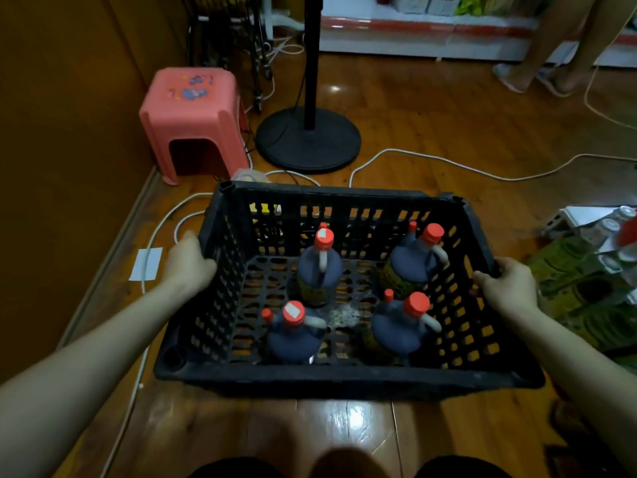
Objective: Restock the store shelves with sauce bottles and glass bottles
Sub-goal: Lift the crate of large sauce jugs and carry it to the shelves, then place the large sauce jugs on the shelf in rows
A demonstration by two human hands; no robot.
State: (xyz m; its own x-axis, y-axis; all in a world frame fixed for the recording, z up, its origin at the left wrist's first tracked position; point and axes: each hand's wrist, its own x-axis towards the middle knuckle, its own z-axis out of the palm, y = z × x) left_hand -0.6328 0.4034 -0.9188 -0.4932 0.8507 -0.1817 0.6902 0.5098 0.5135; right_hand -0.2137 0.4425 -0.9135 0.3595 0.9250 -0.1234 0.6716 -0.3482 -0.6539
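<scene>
A black slatted plastic crate [344,377] is in front of me over the wooden floor. Inside it stand several dark sauce bottles [319,270] with red caps and white handles. My left hand [188,262] grips the crate's left rim. On the opposite rim, my right hand [505,286] holds the right side, fingers curled over the edge. At the far right, clear glass bottles [617,232] with pale caps stand on green packs.
A pink plastic stool [193,122] stands at the left by the wall. The black round base of a fan stand [308,139] sits behind the crate. White cables [431,158] snake across the floor. A person's legs [537,63] stand by a white-and-red shelf at the back.
</scene>
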